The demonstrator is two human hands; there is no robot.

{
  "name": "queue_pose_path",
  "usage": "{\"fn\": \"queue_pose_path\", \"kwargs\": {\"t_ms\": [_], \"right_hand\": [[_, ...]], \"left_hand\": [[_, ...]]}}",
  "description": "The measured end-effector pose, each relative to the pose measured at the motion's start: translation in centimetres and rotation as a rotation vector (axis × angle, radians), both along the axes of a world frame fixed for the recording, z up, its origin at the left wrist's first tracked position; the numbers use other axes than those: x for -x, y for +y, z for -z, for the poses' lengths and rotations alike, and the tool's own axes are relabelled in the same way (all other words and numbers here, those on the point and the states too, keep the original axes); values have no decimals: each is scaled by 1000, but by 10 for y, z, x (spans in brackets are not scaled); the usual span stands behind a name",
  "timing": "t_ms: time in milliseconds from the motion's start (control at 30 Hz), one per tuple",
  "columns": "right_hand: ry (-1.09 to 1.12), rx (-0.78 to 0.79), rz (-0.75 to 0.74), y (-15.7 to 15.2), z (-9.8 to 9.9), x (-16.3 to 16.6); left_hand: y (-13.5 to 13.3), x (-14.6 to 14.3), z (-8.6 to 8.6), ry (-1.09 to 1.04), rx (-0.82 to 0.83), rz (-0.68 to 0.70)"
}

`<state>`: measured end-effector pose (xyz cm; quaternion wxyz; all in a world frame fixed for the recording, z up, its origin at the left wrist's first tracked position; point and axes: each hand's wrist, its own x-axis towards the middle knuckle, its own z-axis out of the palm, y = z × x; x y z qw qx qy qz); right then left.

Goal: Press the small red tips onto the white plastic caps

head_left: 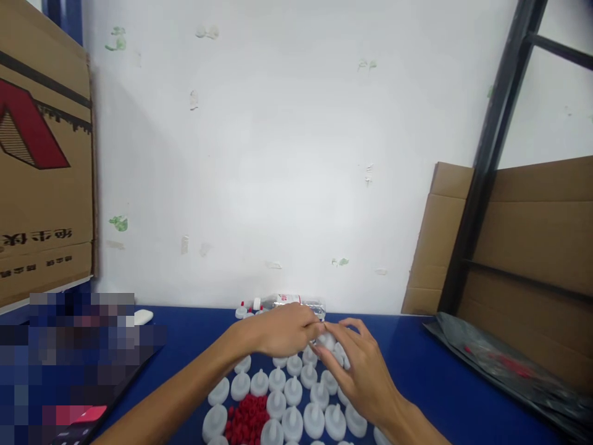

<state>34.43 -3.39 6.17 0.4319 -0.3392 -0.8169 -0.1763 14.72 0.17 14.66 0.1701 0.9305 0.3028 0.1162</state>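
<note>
Several white candle-shaped plastic pieces (277, 402) stand in rows on the blue table (417, 364), with a heap of small red caps (248, 417) among them. My left hand (278, 330) is closed, its fingertips pinched on one white piece (327, 339) at the far end of the rows. Touching that same piece from the right is my right hand (359, 368), fingers curled and pressed to it. Behind the hands lies a clear plastic bottle (291, 303) on its side.
A white wall stands close behind the table. A cardboard box (41, 154) is at the left, more cardboard (532, 247) and a black metal frame (491, 154) at the right. A dark plastic bag (509, 371) lies at the right. A small white object (143, 316) rests at the left.
</note>
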Motion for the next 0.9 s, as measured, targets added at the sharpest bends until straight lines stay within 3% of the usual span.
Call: {"fn": "queue_pose_path", "kwargs": {"t_ms": [100,200,333,500,633,900], "right_hand": [[-40,-95,6,7,-2,-8],[10,-57,110,18,-3,-22],[71,-12,183,26,0,-29],[2,-12,92,16,3,-16],[-21,6,23,6,3,-7],[-64,-3,-120,-5,6,5]], "left_hand": [[11,15,-10,-21,96,10],[14,31,-22,1,107,-66],[7,44,-25,248,161,-184],[-2,43,-19,502,254,-255],[-9,36,-23,448,191,-271],[-22,8,-16,302,74,-111]]}}
